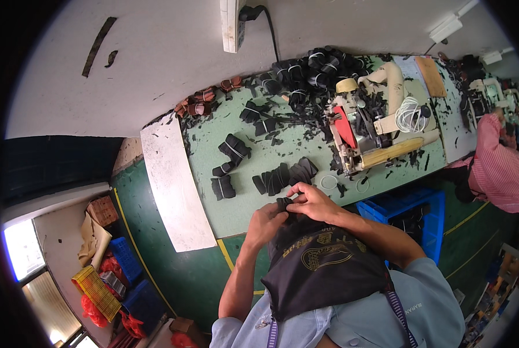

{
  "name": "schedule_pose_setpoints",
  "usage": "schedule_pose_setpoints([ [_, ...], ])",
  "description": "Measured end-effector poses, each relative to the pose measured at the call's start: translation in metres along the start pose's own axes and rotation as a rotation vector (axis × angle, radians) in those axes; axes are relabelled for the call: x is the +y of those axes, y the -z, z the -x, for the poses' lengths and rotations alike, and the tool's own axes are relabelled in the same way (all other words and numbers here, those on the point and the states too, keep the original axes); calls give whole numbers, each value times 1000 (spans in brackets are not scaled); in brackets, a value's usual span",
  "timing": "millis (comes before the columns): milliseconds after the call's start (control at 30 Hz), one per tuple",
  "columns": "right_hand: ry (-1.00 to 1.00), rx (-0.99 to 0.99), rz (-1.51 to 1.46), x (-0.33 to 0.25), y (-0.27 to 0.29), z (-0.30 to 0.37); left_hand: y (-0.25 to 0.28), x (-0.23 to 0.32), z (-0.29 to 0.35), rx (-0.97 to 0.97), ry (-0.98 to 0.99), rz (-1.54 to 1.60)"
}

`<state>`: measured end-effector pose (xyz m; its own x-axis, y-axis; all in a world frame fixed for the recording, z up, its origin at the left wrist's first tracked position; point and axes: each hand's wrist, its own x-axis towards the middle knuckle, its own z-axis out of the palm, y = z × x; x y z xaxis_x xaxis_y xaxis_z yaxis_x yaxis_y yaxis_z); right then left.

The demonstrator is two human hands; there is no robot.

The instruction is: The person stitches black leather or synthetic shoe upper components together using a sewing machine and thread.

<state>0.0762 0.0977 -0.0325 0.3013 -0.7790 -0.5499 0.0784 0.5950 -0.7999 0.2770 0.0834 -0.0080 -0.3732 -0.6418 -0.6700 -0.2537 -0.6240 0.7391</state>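
Just off the table's front edge, my left hand (pixel 264 224) and my right hand (pixel 313 204) meet over a small stack of black pieces (pixel 283 203). The fingers of both are closed on it, pinching from either side; part of it is covered by them. Right beyond my hands, a row of black bundles (pixel 272 179) lies on the green tabletop (pixel 204 148). More banded black bundles (pixel 234 148) sit to the left. Beside my right hand lie two thin pale loops, one a rubber-band-like ring (pixel 328 182). A black apron (pixel 329 272) covers my front.
A cream bench machine (pixel 392 87) with a red part stands right of centre among black scraps. Behind it are piled black bundles (pixel 306 69); reddish-brown bundles (pixel 197 105) lie far left. A blue crate (pixel 436 223) stands under the table. Another person (pixel 503 165) works at far right.
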Motion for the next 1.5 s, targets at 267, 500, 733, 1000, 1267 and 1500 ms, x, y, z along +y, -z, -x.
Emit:
schedule_pose_setpoints([
  [267,168,144,592,18,6,29,-49,-12,-7,304,-261,-793],
  [500,141,402,144,30,45,47,-51,-29,-15,314,-5,128],
  [733,358,483,266,22,77,70,-122,-2,-33,105,122,768],
  [1000,471,427,467,17,121,99,-191,1,-53,126,87,915],
  [1267,578,318,616,16,156,111,-237,4,-51,127,-13,862],
  [1500,395,66,599,-15,202,137,-228,54,-13,217,-268,-382],
])
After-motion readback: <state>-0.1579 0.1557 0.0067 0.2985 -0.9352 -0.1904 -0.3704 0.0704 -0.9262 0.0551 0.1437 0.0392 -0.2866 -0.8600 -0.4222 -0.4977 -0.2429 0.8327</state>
